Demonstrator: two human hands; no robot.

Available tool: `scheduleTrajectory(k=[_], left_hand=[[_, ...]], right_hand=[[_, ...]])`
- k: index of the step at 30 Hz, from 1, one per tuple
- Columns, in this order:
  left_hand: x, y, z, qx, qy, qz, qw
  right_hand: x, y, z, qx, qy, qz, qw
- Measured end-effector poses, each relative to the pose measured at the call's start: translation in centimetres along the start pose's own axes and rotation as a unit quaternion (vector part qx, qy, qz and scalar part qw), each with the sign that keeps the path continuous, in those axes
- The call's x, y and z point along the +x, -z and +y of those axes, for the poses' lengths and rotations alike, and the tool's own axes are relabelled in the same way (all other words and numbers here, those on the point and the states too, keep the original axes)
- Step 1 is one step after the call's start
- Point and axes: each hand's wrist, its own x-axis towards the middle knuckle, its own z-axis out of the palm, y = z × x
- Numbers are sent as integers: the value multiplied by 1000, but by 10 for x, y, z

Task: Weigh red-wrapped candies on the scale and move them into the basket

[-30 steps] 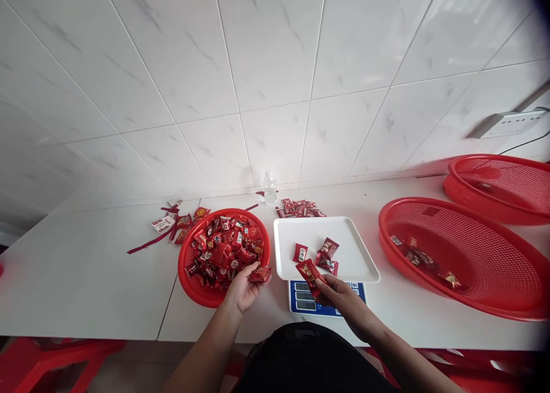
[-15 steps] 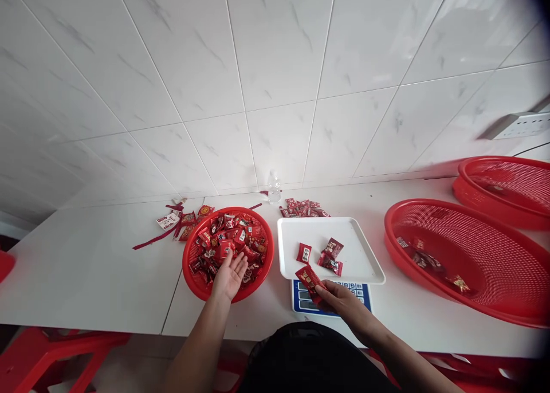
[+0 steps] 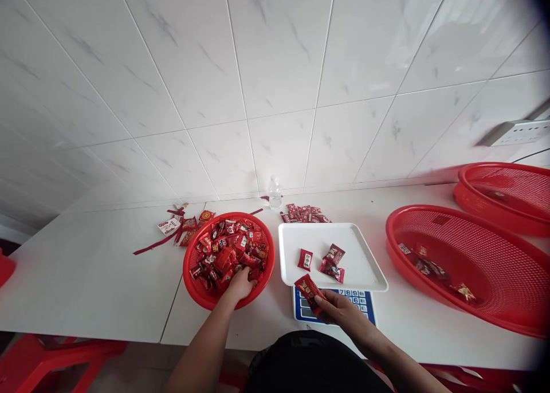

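My left hand (image 3: 241, 284) reaches into a round red basket (image 3: 270, 267) heaped with small red wrapped candies (image 3: 221, 258). Its fingers curl down among the wrappers, and their tips are hidden, so what they grip does not show. My right hand (image 3: 339, 310) pinches a red snack packet (image 3: 307, 290) between thumb and fingers, over the front edge of a digital scale (image 3: 305, 313). On the scale's white tray (image 3: 363, 261) lie a small red packet (image 3: 305, 259), apart from the others, and two darker packets (image 3: 333, 264) that touch each other.
At the right stand a large red basket (image 3: 507, 272) with several packets inside and another red basket (image 3: 476, 204) behind it. Several flat red packets (image 3: 303, 213) lie behind the tray, near a clear bottle (image 3: 275, 192). Ribbon (image 3: 154, 246) and more packets (image 3: 189, 224) lie left.
My left hand has turned from open and palm up to fingers down, and has moved slightly right into the candies. My right hand still holds its packet in nearly the same place.
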Motion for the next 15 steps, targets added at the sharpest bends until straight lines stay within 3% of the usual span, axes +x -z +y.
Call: scheduleTrajectory(k=[5,8,11,15], left_hand=[[-3,10,-7,-57,-22,22,998],[-8,23,-9,-178,-26,53,982],[-14,35,-6,-378,8,61,924],[-24,43,4,-530,35,31,847]], right_hand=[[-1,3,2,-3,-7,7,1000],[-2,3,1,-15,-16,15,1000],[-1,2,0,-19,-15,13,1000],[-1,-1,-3,-17,-4,1,1000]])
